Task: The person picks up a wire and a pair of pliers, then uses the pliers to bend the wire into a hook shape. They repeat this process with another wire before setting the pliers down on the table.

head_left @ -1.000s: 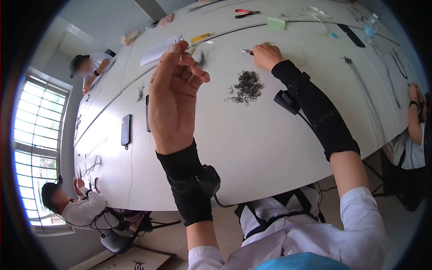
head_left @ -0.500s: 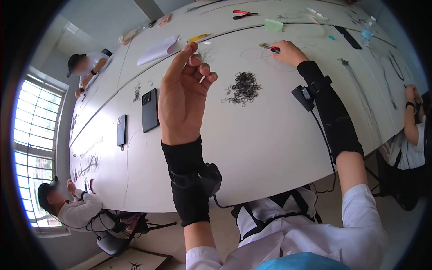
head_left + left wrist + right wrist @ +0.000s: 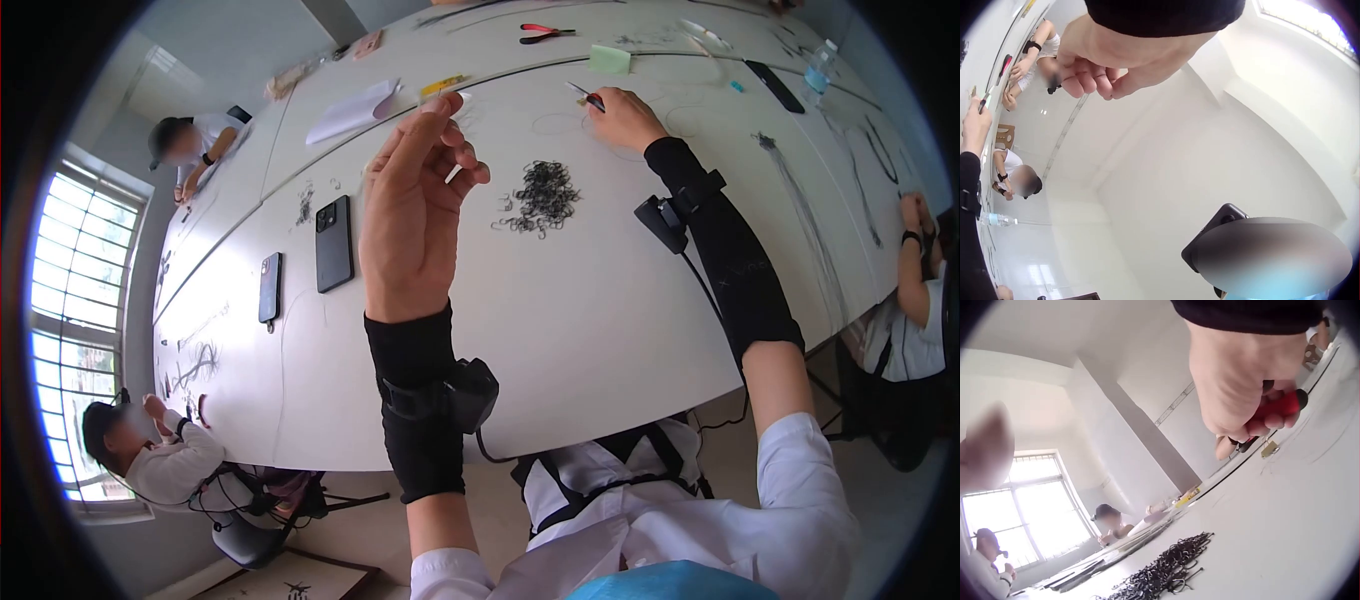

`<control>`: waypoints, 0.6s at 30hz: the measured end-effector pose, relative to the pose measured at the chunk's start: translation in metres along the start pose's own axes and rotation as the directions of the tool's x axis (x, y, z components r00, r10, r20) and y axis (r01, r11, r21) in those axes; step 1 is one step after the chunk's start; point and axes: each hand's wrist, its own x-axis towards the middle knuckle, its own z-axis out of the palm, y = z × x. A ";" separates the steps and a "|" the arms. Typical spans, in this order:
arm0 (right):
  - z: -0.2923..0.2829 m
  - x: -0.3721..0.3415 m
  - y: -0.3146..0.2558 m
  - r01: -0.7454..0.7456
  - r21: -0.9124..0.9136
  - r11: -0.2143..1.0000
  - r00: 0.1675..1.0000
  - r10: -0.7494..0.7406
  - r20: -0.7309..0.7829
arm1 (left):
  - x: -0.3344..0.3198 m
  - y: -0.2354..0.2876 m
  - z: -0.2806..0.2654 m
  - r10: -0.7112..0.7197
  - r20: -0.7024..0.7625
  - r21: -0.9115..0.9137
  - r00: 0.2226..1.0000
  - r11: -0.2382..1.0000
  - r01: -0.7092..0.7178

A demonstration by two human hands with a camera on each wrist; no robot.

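Observation:
The left hand (image 3: 415, 205) is raised over the table, palm up and fingers bent, with thumb and forefinger pinched together on a thin piece barely visible at the tips. Farther right, the right hand (image 3: 628, 120) grips red-and-black pliers (image 3: 596, 102), their metal tips pointing up-left. In the right wrist view, the red handle (image 3: 1275, 407) lies within the curled fingers, and a small brass-coloured object (image 3: 1269, 449) is on the table close by. Fine transparent line loops around the right hand. A pile of dark small hooks (image 3: 543, 195) lies between the hands.
Two phones (image 3: 335, 243) (image 3: 270, 287) lie left of the left hand. Beyond the hands are paper (image 3: 350, 112), a yellow tool (image 3: 443, 84), another pair of red pliers (image 3: 546, 33) and a green note (image 3: 609, 59). A bottle (image 3: 819, 68) stands at right. Other people sit around the table.
The left hand has shifted right, uncovering the nearer phone. The right hand moved right, then slightly back left; its pliers now show more clearly, tips turned up-left.

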 end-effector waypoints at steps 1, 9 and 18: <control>-0.004 0.000 0.001 -0.018 0.054 0.998 1.000 0.018 0.003 | -0.001 0.000 0.001 0.017 -0.010 0.030 1.000 0.999 -0.017; -0.006 -0.007 -0.010 0.109 -0.004 0.994 0.993 -0.109 0.046 | -0.002 0.000 -0.002 -0.007 0.061 0.058 0.998 0.998 0.003; 0.016 -0.011 -0.011 0.223 -0.261 0.939 0.973 -0.231 0.003 | -0.003 -0.002 0.000 -0.036 0.065 0.030 0.997 0.999 0.034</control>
